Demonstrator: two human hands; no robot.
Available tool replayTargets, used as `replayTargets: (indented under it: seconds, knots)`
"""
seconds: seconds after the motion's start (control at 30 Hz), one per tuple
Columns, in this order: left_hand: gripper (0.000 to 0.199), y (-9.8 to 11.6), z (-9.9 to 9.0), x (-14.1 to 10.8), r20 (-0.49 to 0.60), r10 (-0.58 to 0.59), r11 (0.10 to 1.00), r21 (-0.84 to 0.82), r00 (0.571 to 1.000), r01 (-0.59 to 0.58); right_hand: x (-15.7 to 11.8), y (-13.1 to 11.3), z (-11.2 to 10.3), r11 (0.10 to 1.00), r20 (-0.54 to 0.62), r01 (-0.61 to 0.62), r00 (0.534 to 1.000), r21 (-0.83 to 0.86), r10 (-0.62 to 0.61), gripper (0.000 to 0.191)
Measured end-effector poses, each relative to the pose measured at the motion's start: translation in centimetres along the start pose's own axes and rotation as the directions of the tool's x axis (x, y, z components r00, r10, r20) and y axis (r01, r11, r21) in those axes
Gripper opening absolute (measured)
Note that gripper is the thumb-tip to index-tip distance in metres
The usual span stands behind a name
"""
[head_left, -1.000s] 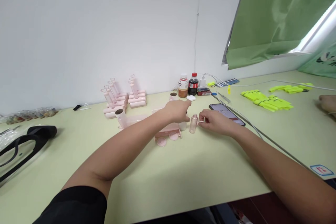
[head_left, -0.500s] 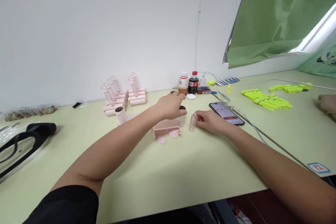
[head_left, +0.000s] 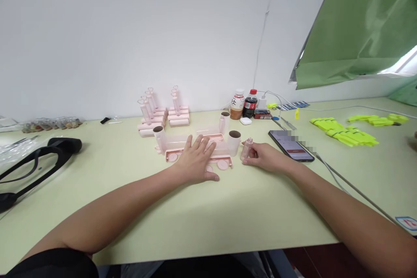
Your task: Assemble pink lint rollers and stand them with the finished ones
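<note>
My left hand (head_left: 197, 158) lies spread over a pink tray-like holder (head_left: 171, 156), fingers apart, hiding its middle. Round pink discs (head_left: 223, 165) sit in and beside that holder. With its fingers and thumb, my right hand (head_left: 260, 156) grips a small clear pinkish bottle (head_left: 246, 149), tilted slightly, low over the table. Just left of the bottle stands a pale roll with a brown core (head_left: 234, 142). A similar roll (head_left: 159, 137) is at the left end of the group. Behind my left hand, another slim clear bottle (head_left: 222, 124) stands by a second pink holder (head_left: 216, 139).
Finished-looking pink pieces with heart-shaped tops (head_left: 150, 113) stand by the wall. A juice bottle (head_left: 237, 104), a cola bottle (head_left: 250, 104) and a phone (head_left: 291, 145) are to the right. Yellow strips (head_left: 345, 131) lie farther right; a black strap-like frame (head_left: 61, 147) lies left.
My left hand has come back from the far roll and lowered, spread, over the near pink holder. My right hand keeps its grip on the clear bottle, now tilted. The camera view shifted slightly left.
</note>
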State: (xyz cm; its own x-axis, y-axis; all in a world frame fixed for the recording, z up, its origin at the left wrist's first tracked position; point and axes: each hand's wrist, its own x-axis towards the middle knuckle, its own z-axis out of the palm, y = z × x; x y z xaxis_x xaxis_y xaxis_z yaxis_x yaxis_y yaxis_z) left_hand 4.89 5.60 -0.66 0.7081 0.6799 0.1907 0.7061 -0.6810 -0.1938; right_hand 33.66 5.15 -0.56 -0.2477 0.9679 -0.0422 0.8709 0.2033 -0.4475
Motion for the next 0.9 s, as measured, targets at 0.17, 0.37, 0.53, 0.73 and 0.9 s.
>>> replayTargets:
  seconds: [0.17, 0.37, 0.53, 0.73, 0.9]
  knots:
    - [0.093, 0.0, 0.2, 0.2, -0.026, -0.001, 1.0, -0.014, 1.0, 0.001, 0.4, -0.3, 0.2, 0.999, -0.009, 0.035, 0.999, -0.015, -0.035, 0.036]
    - [0.081, 0.9, 0.1, 0.3, -0.023, -0.081, 0.996, -0.046, 0.996, 0.08, 0.2, -0.6, -0.1, 0.999, -0.013, 0.027, 1.0, 0.018, -0.027, 0.036]
    - [0.061, 0.1, -0.4, -1.6, -0.092, -0.162, 0.984, -0.087, 0.983, 0.154, -0.6, -0.1, -1.0, 0.99, 0.063, 0.009, 0.998, 0.14, -0.018, 0.045]
    - [0.054, -5.0, 0.7, -2.4, -0.104, -0.228, 0.974, -0.028, 0.968, 0.227, -0.3, 0.5, -0.9, 0.988, 0.062, 0.024, 0.997, 0.15, -0.033, 0.043]
    - [0.047, -7.0, 1.9, -1.0, -0.092, -0.222, 0.975, -0.037, 0.971, 0.219, -0.3, 0.5, -0.5, 0.988, 0.026, 0.039, 0.999, 0.151, -0.043, 0.04]
